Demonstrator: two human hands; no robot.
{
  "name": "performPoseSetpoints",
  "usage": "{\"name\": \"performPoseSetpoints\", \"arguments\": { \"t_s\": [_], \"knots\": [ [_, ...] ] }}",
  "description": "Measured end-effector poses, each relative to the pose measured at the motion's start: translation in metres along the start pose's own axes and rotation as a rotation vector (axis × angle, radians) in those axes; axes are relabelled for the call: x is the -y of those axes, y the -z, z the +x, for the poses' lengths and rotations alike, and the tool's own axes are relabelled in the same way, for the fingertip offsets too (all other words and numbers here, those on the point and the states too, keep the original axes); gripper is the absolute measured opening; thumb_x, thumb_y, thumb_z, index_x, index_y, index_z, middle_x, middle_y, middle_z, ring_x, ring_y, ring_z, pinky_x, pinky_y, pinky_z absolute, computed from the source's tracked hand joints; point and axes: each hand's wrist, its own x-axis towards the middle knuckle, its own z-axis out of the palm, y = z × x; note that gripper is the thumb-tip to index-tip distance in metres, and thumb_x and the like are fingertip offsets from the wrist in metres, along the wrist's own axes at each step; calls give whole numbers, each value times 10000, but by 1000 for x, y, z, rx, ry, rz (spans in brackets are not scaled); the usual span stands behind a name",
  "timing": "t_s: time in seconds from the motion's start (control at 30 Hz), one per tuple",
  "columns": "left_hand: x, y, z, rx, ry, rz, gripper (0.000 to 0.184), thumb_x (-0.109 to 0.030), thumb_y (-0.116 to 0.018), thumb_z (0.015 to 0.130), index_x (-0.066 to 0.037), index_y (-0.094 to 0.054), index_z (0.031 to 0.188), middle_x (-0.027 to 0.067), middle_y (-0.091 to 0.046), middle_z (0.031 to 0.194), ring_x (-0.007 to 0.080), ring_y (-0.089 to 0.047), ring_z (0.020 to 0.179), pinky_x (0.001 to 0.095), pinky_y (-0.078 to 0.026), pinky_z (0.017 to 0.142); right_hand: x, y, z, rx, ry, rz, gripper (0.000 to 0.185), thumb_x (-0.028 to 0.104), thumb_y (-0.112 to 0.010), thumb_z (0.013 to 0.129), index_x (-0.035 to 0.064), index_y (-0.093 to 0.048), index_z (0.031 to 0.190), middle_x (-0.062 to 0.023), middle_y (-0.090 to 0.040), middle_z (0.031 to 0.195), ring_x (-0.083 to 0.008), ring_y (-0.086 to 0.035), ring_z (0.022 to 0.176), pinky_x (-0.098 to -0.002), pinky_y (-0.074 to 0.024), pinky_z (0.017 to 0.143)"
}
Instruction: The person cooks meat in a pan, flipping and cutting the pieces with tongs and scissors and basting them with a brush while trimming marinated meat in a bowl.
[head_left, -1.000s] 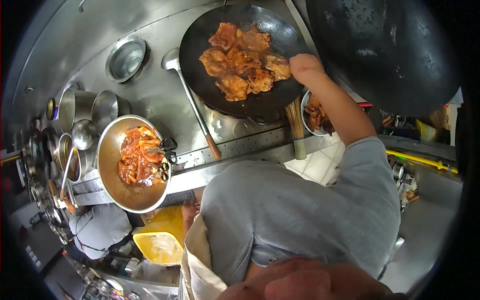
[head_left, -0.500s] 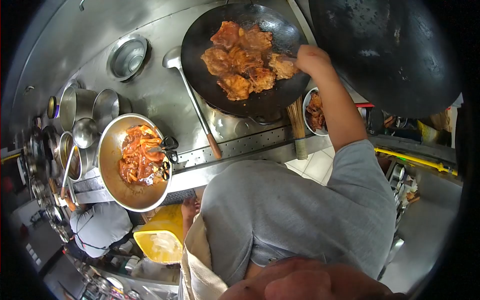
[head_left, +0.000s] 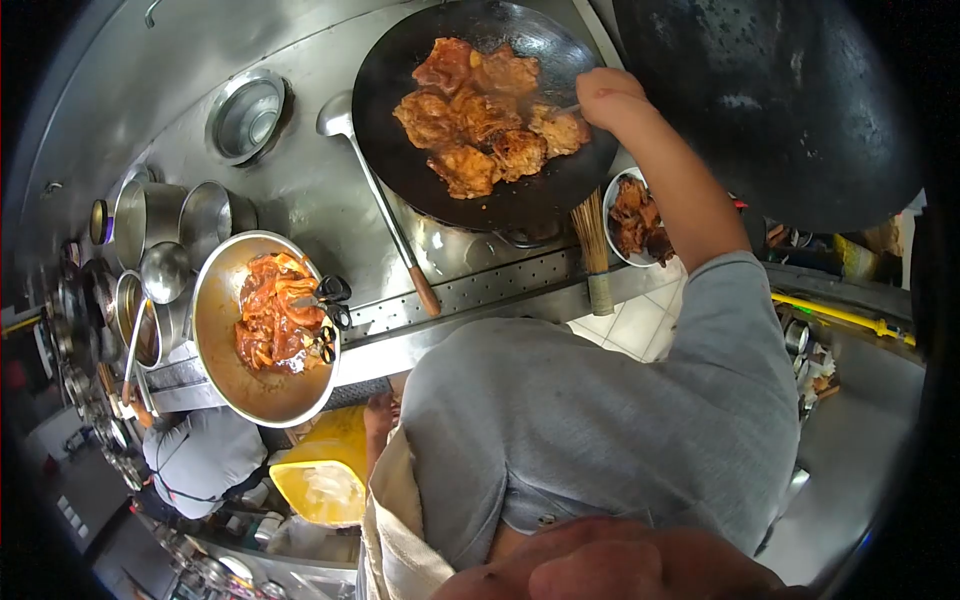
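Note:
My right hand (head_left: 608,97) is closed on a thin metal utensil (head_left: 568,109) at the right side of the wok (head_left: 390,165). The utensil's tip touches a browned meat piece (head_left: 560,132). Several other pieces of glazed meat (head_left: 485,115) lie in the wok, the upper left one redder. Low by my body, my left hand (head_left: 380,412) is near a yellow container (head_left: 325,460); its fingers are too small to read. A large metal bowl (head_left: 215,365) holds raw marinated meat (head_left: 270,315) and black-handled scissors (head_left: 332,290).
A long ladle (head_left: 385,205) lies left of the wok, with a metal bowl (head_left: 245,117) and pots (head_left: 150,222) further left. A bamboo brush (head_left: 590,240) and a bowl of cooked meat (head_left: 632,218) are below right. Another wok (head_left: 765,100) stands right. A co-worker's grey back (head_left: 205,460) shows lower left.
My right hand first moved up and right, then back left and up, with the utensil at the right-hand piece, which has shifted and turned. The view has shifted slightly.

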Motion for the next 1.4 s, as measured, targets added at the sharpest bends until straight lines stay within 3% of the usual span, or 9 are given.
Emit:
{"name": "performPoseSetpoints", "arguments": {
  "t_s": [0.13, 0.37, 0.47, 0.6, 0.7, 0.87, 1.1, 1.27, 1.4],
  "knots": [
    [-7, -1, 2, -3, 2, -109, 252, -274, -600, 950, -24, -625, 955, 82, -657, 764, 165, -652, 595, 286, -498, 484, 0, 29, 2, 6, -104, 125, 210, 96, -612, 810, 17, -737, 960, -221, -694, 1042, -361, -687, 977, -435, -556, 823],
    [-16, 2, -5, -4, -3, -14, 274, -281, -590, 953, -8, -620, 953, 97, -673, 781, 185, -665, 598, 308, -518, 497, -5, 10, 17, -230, 52, -40, 198, 48, -586, 790, 12, -734, 917, -210, -702, 997, -349, -701, 945, -426, -561, 795],
    [-14, 2, -7, -8, -2, 15, 289, -286, -594, 952, 2, -617, 971, 102, -677, 782, 189, -677, 611, 316, -533, 519, -6, 30, 11, -90, -59, -33, 204, 28, -578, 788, 14, -736, 916, -211, -700, 1005, -349, -700, 952, -432, -562, 795],
    [-7, -1, -3, -15, 24, 90, 286, -281, -606, 945, -1, -615, 1004, 98, -676, 771, 180, -677, 614, 309, -533, 521, 0, 24, -7, -145, -66, 10, 199, 20, -575, 791, 16, -738, 906, -212, -699, 1010, -351, -698, 952, -440, -563, 798],
    [3, -3, 2, -1, 1, -27, 283, -271, -618, 938, 2, -611, 1015, 100, -681, 792, 173, -670, 605, 305, -528, 517, 1, 22, -14, -167, 2, -45, 200, 32, -587, 790, 24, -739, 919, -210, -702, 997, -351, -696, 956, -436, -562, 805],
    [-7, -2, 2, -6, 62, -50, 252, -242, -605, 948, 6, -597, 993, 85, -638, 764, 149, -622, 574, 286, -481, 479, 2, 16, -8, 22, -12, 6, 192, 147, -642, 847, 58, -739, 987, -192, -700, 1045, -341, -678, 1017, -425, -544, 863],
    [-15, -2, 0, 8, 46, -215, 190, -223, -579, 965, -38, -564, 928, 49, -572, 705, 130, -543, 529, 266, -412, 436, -1, -17, 0, -9, -57, 50, 236, 218, -639, 872, 68, -733, 1027, -183, -694, 1091, -336, -668, 1052, -437, -536, 884],
    [-4, 0, 3, 18, -59, -18, 241, -263, -571, 974, -26, -574, 928, 72, -614, 727, 149, -587, 550, 301, -473, 452, 4, -45, -16, -160, -65, 45, 276, 196, -559, 923, 90, -693, 1139, -183, -696, 1060, -359, -672, 1002, -462, -535, 851],
    [2, 2, 10, 48, -27, -8, 270, -278, -587, 964, -11, -584, 921, 94, -642, 746, 165, -622, 570, 316, -510, 474, -9, -58, -19, -147, -126, 75, 291, 202, -542, 946, 86, -660, 1185, -175, -692, 1053, -357, -669, 994, -468, -532, 844]
  ]
}}
